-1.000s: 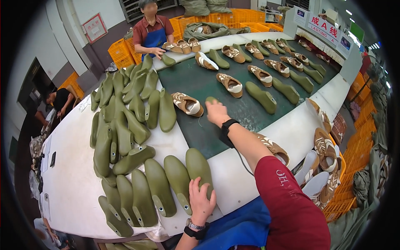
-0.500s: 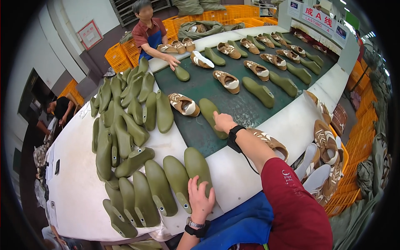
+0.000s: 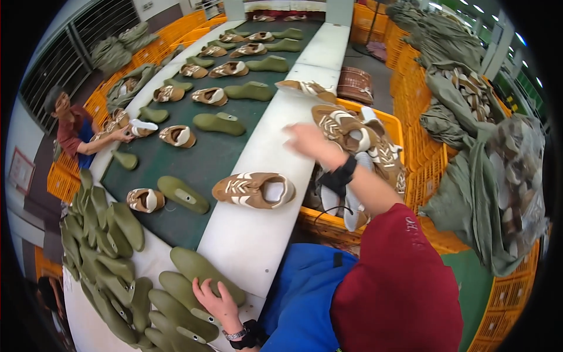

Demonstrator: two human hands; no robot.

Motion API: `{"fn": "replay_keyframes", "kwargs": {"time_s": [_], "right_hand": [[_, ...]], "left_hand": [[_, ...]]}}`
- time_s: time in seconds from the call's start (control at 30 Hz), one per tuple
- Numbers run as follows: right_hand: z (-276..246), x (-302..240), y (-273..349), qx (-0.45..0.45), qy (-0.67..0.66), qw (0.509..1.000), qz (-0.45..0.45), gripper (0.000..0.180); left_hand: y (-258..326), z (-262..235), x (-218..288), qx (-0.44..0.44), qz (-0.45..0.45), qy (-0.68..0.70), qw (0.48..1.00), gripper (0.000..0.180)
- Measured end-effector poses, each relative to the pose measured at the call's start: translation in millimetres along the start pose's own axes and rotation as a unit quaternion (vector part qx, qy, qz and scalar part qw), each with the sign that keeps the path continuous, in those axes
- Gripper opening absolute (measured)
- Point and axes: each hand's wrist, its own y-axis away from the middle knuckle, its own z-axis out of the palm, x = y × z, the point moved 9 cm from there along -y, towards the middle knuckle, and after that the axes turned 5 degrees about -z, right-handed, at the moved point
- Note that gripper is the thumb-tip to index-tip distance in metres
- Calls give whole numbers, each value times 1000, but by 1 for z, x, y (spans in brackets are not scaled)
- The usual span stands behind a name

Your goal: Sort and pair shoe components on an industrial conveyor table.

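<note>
My left hand [image 3: 218, 300] rests flat, fingers spread, on a green shoe last [image 3: 202, 271] in a row of lasts at the table's near edge. Blurred by motion, my right hand [image 3: 309, 144] hovers with loose fingers and holds nothing. It is over the white ledge [image 3: 258, 234], beside an orange crate [image 3: 328, 226] heaped with brown and white sneakers [image 3: 358, 136]. One brown and white sneaker [image 3: 255, 189] lies on its side on the ledge, just left of my right forearm.
A dark green belt [image 3: 193, 149] carries sneakers and single green lasts away from me. Many green lasts [image 3: 99, 232] are piled at the left. A person in a red top [image 3: 73, 126] handles a shoe across the belt. Orange crates and grey-green sacks [image 3: 469, 176] fill the right.
My right hand has left the belt and swung right toward the shoe crate, and my view has turned right with it. The left hand has stayed on the lasts.
</note>
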Motion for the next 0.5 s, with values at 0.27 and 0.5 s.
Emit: {"fn": "replay_keyframes", "kwargs": {"time_s": [0.27,0.5], "right_hand": [[-47,247,114,46,-22,942,331,48],[-52,162,79,108,-662,674,311,47]], "left_hand": [[1,6,5,-5,3,2,1000,24],[6,-2,-1,9,-17,-10,1000,25]]}}
